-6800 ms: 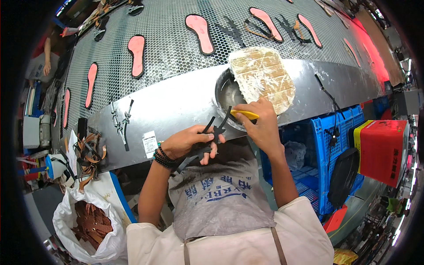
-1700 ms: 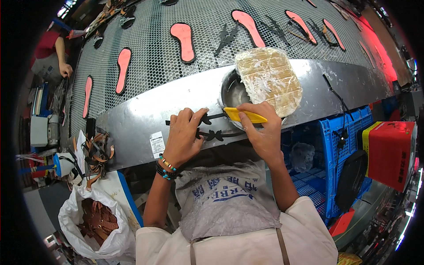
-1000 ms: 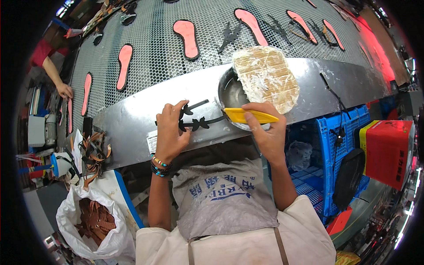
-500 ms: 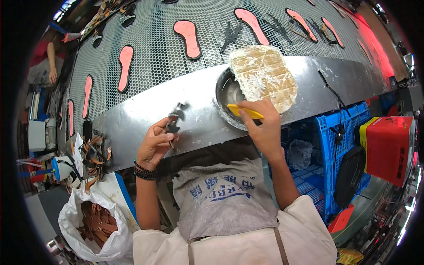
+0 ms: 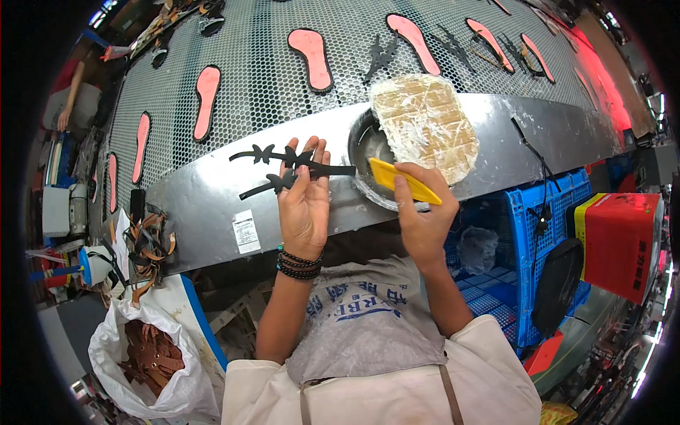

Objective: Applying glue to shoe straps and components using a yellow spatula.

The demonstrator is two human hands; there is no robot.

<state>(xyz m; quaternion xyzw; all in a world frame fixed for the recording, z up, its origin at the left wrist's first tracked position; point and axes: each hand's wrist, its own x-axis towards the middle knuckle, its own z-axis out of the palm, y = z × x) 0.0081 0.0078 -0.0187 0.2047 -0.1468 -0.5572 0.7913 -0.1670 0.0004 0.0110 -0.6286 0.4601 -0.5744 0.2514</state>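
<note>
My left hand [image 5: 306, 205] is turned palm up over the metal bench edge. Its thumb pins a black shoe strap piece [image 5: 268, 153] with butterfly-shaped cut-outs across the fingers. Just right of it, my right hand [image 5: 427, 216] grips a yellow plastic scraper [image 5: 404, 180] between thumb and fingers. The scraper is over the near side of a round dark pot [image 5: 352, 152] containing whitish liquid, likely glue. A tape-wrapped cardboard piece [image 5: 425, 127], smeared white, covers the pot's right part. A white printed label [image 5: 246, 231] lies left of my left wrist.
Pink insoles [image 5: 309, 60] with black rims lie spaced along a mesh conveyor [image 5: 248, 71] behind the metal strip. Blue crates [image 5: 524, 262] and a red box [image 5: 623, 244] stand right. A white sack [image 5: 106, 354] of brown pieces sits lower left. Another person's arm [image 5: 69, 99] shows far left.
My left hand has moved right and turned palm up, the strap piece now spread across it. The white label has come into sight. The scraper is raised slightly, and the insoles have shifted a little.
</note>
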